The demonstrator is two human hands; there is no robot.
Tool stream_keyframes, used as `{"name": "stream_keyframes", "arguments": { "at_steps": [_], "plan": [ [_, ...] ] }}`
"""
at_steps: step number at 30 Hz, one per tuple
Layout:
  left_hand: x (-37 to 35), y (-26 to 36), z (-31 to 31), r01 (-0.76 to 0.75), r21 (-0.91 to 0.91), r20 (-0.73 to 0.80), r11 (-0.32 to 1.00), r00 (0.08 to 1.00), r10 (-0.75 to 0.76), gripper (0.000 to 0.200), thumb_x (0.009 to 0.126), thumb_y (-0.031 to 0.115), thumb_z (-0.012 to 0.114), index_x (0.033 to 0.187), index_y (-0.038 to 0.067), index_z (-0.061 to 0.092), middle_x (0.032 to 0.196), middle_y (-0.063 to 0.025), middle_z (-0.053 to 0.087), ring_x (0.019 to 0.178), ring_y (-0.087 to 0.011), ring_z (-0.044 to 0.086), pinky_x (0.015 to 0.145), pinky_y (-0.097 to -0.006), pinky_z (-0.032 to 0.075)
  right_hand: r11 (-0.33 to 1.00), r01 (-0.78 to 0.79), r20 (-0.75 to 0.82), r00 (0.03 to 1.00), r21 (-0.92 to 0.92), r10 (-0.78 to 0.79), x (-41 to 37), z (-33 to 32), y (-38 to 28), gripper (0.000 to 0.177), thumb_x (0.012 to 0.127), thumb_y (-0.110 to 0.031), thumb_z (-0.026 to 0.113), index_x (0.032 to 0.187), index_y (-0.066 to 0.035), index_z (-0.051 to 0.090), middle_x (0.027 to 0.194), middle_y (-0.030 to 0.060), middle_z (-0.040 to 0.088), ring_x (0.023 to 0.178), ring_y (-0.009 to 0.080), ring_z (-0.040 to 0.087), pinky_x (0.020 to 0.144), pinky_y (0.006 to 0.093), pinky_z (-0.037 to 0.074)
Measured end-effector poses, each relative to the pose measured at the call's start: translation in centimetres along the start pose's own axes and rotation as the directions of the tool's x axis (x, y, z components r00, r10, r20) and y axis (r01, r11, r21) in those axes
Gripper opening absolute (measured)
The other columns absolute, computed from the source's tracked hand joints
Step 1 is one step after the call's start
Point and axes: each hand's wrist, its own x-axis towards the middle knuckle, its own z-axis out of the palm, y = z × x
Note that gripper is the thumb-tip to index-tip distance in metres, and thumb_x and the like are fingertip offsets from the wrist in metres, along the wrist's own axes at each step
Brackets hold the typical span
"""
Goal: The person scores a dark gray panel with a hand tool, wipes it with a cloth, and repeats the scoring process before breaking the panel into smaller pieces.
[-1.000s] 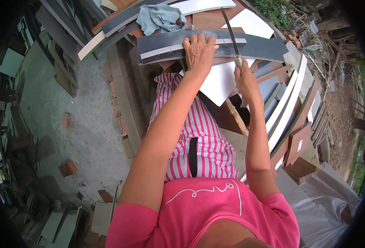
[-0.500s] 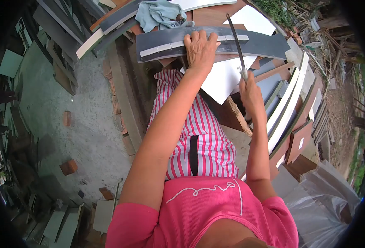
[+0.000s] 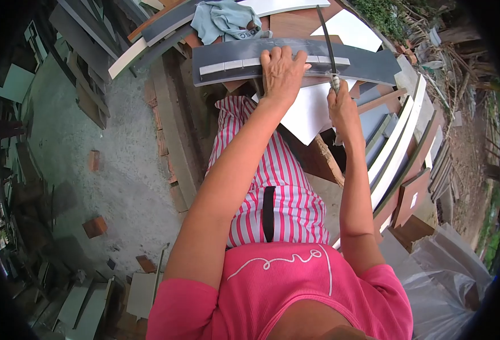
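Note:
My left hand (image 3: 284, 76) presses down on a pale segmented strip (image 3: 227, 66), its fingers bent over it. The strip lies along a curved dark grey board (image 3: 371, 61) that rests across the pile in front of me. In my right hand (image 3: 345, 110) is the pale, wrapped-looking handle of a long, narrow dark blade (image 3: 327, 42). The blade points away from me and crosses the strip near its right end. Whether its edge has teeth is too small to tell. My left palm hides the middle of the strip.
A light blue cloth (image 3: 221, 20) lies beyond the board. White and brown panels are piled underneath, with curved white strips (image 3: 400, 136) at the right. Clear plastic sheeting (image 3: 448, 272) lies at the lower right. Brick pieces (image 3: 95, 226) sit on the concrete floor (image 3: 131, 187) to the left.
My right hand and the blade have moved forward, away from me, across the strip. My left hand stays on the strip. The whole view has shifted slightly.

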Motion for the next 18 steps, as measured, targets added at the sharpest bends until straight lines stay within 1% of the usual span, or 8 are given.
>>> {"name": "stream_keyframes", "arguments": {
  "at_steps": [4,6,10,12,13,15,16,18],
  "plan": [
    [1.2,-0.6,0.6,0.064,-0.04,0.032,0.997,0.998,-0.063,0.019,0.08,0.027,0.069,0.087,0.01,0.064,0.085,-0.0099,0.057,0.086,-0.0264,0.051,0.082,-0.0425,0.032,0.999,0.045,0.029,0.999,-0.028,-0.045,1.8,-1.1,-1.0,0.025,0.099,-0.027,0.042,0.109,-0.004,0.044,0.062,0.0137,0.056,0.048,0.0235,0.055,0.046,0.0385,0.045],
    [1.8,-1.2,0.5,0.063,-0.034,0.013,0.997,0.998,-0.062,0.019,0.08,0.027,0.069,0.086,0.01,0.064,0.084,-0.0099,0.056,0.086,-0.0264,0.051,0.082,-0.0428,0.032,1.0,-0.013,0.123,0.992,-0.016,0.015,2.4,-1.6,-2.7,0.027,0.096,-0.02,0.045,0.115,-0.001,0.041,0.083,0.0333,0.063,0.08,0.0492,0.062,0.07,0.0549,0.046],
    [1.6,-1.7,0.5,0.054,0.024,0.016,0.998,0.998,-0.055,0.022,0.078,0.03,0.071,0.09,0.013,0.062,0.085,-0.0069,0.056,0.086,-0.0252,0.051,0.078,-0.0416,0.032,0.991,-0.131,0.195,0.973,0.03,0.122,1.6,-1.7,-3.3,0.028,0.096,-0.02,0.045,0.115,0.0,0.041,0.083,0.0333,0.062,0.081,0.0494,0.062,0.072,0.0548,0.046],
    [1.5,-1.8,0.3,0.018,0.009,0.033,1.0,0.999,-0.018,0.023,0.078,0.03,0.071,0.09,0.013,0.062,0.085,-0.0068,0.056,0.086,-0.0253,0.051,0.078,-0.0416,0.032,0.981,0.177,-0.046,0.982,-0.077,-0.181,1.2,-0.3,-1.4,0.023,0.099,-0.024,0.043,0.109,-0.004,0.042,0.07,0.0231,0.06,0.058,0.0364,0.061,0.054,0.0449,0.046],
    [1.4,-1.8,0.1,-0.017,-0.003,0.047,1.0,0.999,0.017,0.023,0.078,0.031,0.071,0.09,0.013,0.062,0.086,-0.0067,0.055,0.086,-0.0254,0.051,0.078,-0.0415,0.033,0.981,0.176,-0.048,0.982,-0.075,-0.18,0.8,-0.4,-1.3,0.023,0.099,-0.024,0.043,0.109,-0.004,0.042,0.07,0.0231,0.06,0.058,0.0364,0.061,0.054,0.0449,0.046],
    [1.3,-1.4,0.0,-0.02,-0.01,0.041,1.0,0.999,0.021,0.023,0.078,0.031,0.071,0.09,0.013,0.062,0.086,-0.0067,0.055,0.086,-0.0256,0.051,0.078,-0.0415,0.033,0.997,0.053,0.0,0.999,-0.06,-0.053,-0.3,-0.7,-1.5,0.024,0.099,-0.024,0.042,0.112,-0.004,0.041,0.077,0.0294,0.061,0.065,0.0442,0.061,0.059,0.0489,0.046],
    [1.2,-1.2,0.1,-0.022,-0.021,0.035,1.0,0.999,0.023,0.023,0.078,0.031,0.071,0.089,0.013,0.062,0.086,-0.0067,0.055,0.086,-0.0257,0.051,0.078,-0.0414,0.033,0.997,0.051,0.001,0.999,-0.059,-0.051,-0.1,-0.6,-1.4,0.024,0.099,-0.024,0.042,0.112,-0.004,0.041,0.077,0.0294,0.061,0.065,0.0442,0.061,0.059,0.0489,0.046],
    [1.1,-0.9,0.5,-0.006,-0.029,0.045,1.0,0.999,0.007,0.023,0.078,0.03,0.071,0.09,0.013,0.062,0.086,-0.0067,0.055,0.086,-0.0259,0.051,0.079,-0.0419,0.033,0.996,0.057,-0.012,0.998,-0.069,-0.058,0.9,-0.4,-0.9,0.025,0.099,-0.025,0.042,0.11,-0.002,0.042,0.073,0.0249,0.061,0.06,0.0371,0.062,0.055,0.0454,0.047]
  ]
}}
